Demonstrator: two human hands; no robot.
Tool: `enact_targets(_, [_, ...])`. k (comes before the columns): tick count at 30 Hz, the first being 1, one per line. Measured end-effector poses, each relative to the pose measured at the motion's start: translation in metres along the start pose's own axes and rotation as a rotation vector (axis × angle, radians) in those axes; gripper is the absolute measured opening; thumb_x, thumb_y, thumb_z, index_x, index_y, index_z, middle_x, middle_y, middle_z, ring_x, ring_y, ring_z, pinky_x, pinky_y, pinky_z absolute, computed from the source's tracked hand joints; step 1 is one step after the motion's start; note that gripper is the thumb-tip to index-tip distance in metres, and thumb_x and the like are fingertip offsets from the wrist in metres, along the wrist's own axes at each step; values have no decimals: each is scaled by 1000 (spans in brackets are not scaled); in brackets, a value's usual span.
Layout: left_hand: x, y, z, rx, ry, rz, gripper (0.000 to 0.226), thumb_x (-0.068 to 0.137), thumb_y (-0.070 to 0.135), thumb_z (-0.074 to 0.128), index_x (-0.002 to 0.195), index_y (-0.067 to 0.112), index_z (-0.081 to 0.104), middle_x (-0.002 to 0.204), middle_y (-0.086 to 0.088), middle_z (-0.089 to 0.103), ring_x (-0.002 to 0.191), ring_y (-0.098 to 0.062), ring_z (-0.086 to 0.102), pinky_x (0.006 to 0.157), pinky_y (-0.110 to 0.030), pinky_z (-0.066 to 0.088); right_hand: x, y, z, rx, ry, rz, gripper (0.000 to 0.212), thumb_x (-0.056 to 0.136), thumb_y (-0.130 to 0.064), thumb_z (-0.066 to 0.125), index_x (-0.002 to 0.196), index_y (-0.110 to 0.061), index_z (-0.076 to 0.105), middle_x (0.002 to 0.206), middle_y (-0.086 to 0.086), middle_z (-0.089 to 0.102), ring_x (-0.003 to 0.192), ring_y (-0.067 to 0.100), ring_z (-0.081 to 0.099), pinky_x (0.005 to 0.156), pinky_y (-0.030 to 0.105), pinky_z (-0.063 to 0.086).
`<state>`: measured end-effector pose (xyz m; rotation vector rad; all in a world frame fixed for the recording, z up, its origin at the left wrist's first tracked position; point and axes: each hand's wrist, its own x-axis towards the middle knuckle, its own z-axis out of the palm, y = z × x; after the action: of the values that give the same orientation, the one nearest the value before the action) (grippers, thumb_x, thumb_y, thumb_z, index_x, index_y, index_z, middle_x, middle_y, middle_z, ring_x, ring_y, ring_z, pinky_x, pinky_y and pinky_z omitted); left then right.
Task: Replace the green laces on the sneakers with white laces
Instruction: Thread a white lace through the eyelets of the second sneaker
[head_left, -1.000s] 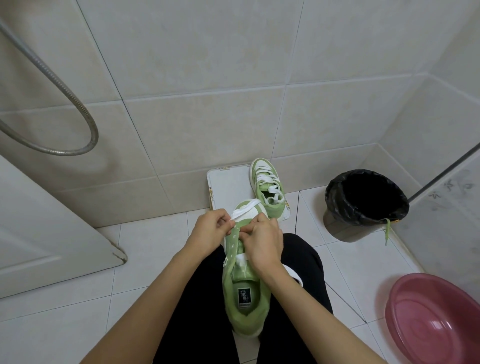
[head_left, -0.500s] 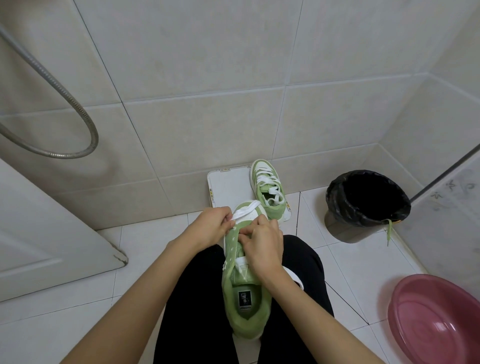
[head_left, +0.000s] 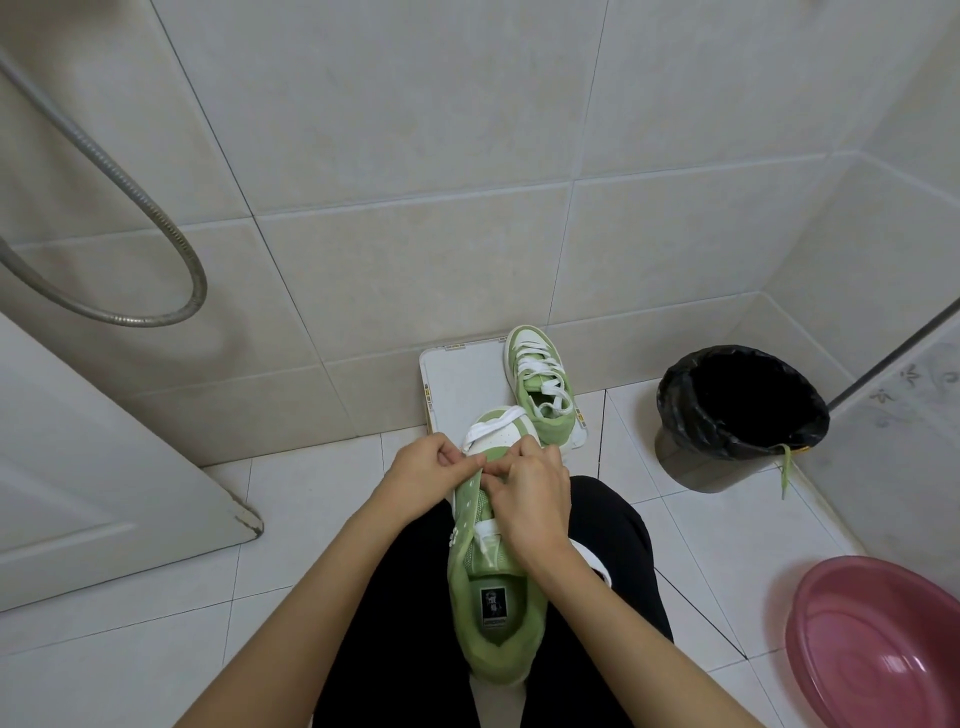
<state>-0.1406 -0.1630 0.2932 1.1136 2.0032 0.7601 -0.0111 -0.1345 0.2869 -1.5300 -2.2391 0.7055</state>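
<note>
Sneaker (head_left: 493, 613) lies on lap, toe away. Left hand (head_left: 423, 475) pinches white lace (head_left: 491, 423) at its near-toe eyelets; right hand (head_left: 530, 499), fingers curled, pinches there too. Second sneaker (head_left: 543, 395), white-laced, sits on mat (head_left: 462, 384).

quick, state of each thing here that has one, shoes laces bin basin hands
lap sneaker: barely laced
floor sneaker: laced in white
white lace: loose across the toe
left hand: pinches white lace
right hand: pinches lap sneaker's eyelet edge
bin: open, bag-lined
green lace: hangs over bin rim
basin: upright, nothing seen inside
</note>
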Motion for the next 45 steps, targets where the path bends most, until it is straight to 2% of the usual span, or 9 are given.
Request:
enact_targets(4, [1, 3, -3, 14, -17, 2, 26, 87, 26, 61, 66, 16, 51, 64, 3, 60, 58, -13, 54, 62, -25, 45, -1, 1, -1, 16, 5, 0, 15, 92, -30, 61, 94, -24, 75, 87, -12, 39, 87, 11, 28, 86, 26, 30])
enact_targets(7, [2, 2, -5, -69, -82, -3, 26, 91, 16, 56, 66, 11, 53, 67, -3, 65, 54, -13, 56, 59, -18, 48, 0, 1, 0, 20, 6, 3, 15, 91, -30, 61, 95, -24, 75, 89, -12, 40, 88, 11, 28, 88, 26, 30])
enact_targets(13, [4, -5, -7, -181, -104, -12, 22, 92, 25, 62, 77, 10, 59, 68, 0, 66, 55, -8, 56, 61, -19, 49, -1, 1, -1, 24, 19, 4, 15, 91, -30, 62, 95, -23, 75, 87, -13, 39, 87, 10, 27, 84, 25, 28])
enact_targets(21, [2, -3, -7, -334, -175, 7, 18, 95, 16, 57, 79, 8, 57, 68, -2, 63, 62, -9, 56, 59, -17, 49, -1, 1, -1, 28, 25, 3, 15, 91, -29, 61, 95, -22, 74, 89, -12, 41, 90, 11, 31, 88, 26, 30])
enact_targets(27, [0, -2, -7, -310, -103, -24, 19, 96, 20, 55, 82, 7, 57, 73, -4, 63, 65, -10, 55, 59, -20, 47, -2, 1, 0, 29, 36, -1, 16, 92, -28, 61, 94, -22, 75, 88, -12, 41, 89, 11, 30, 86, 25, 30])
enact_targets(33, [-1, -4, -4, -318, -59, 52, 14, 93, 9, 58, 80, 3, 60, 69, -6, 62, 59, -9, 53, 59, -17, 47, -2, 1, -1, 25, 32, 2, 16, 92, -29, 60, 97, -23, 74, 89, -12, 40, 89, 10, 29, 88, 26, 31])
enact_targets(38, [0, -9, -5, -383, -25, 61, 19, 89, 12, 65, 84, -5, 69, 79, -13, 64, 74, -16, 56, 71, -23, 50, -2, 0, -2, 29, 33, -1, 15, 92, -29, 61, 96, -23, 74, 88, -13, 39, 87, 10, 29, 83, 24, 27])
enact_targets(41, [0, -9, -4, -408, -48, 43, 16, 88, 12, 66, 88, -4, 69, 79, -14, 63, 75, -18, 55, 76, -29, 49, -2, 1, -2, 30, 28, 7, 16, 93, -30, 60, 96, -23, 74, 88, -13, 40, 88, 10, 28, 84, 24, 27])
enact_targets(45, [2, -7, -2, -371, -33, 36, 4, 86, 9, 67, 88, 9, 64, 72, -7, 63, 70, -17, 55, 71, -29, 46, -3, 1, -1, 23, 21, 8, 17, 93, -30, 59, 97, -23, 74, 90, -13, 41, 88, 10, 29, 88, 25, 30])
